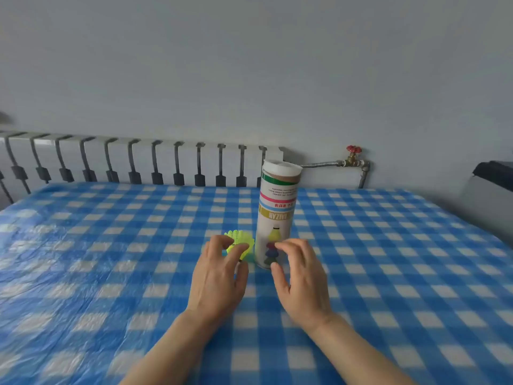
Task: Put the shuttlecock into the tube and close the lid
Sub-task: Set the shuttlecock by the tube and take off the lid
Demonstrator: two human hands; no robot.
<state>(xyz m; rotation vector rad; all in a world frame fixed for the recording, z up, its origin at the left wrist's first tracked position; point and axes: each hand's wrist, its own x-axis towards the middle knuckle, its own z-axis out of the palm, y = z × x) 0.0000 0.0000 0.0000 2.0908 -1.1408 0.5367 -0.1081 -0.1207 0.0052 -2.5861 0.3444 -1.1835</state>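
A white printed tube point(276, 215) stands upright on the blue checked cloth, with a white lid point(282, 166) resting on its top. Just left of its base lies a neon yellow-green shuttlecock point(242, 240). My left hand point(219, 276) is over the shuttlecock with fingers spread and curled around its skirt, partly hiding it; whether the fingers grip it is unclear. My right hand point(301, 276) hovers by the tube's lower right side, fingers apart, the fingertips close to the tube but not clearly touching.
The blue-and-white checked cloth point(388, 259) covers a wide flat surface under a plastic film. A radiator point(133, 162) lines the back wall, with a pipe and red valve point(354, 155) to the right. A dark object point(494, 169) sits at the far right.
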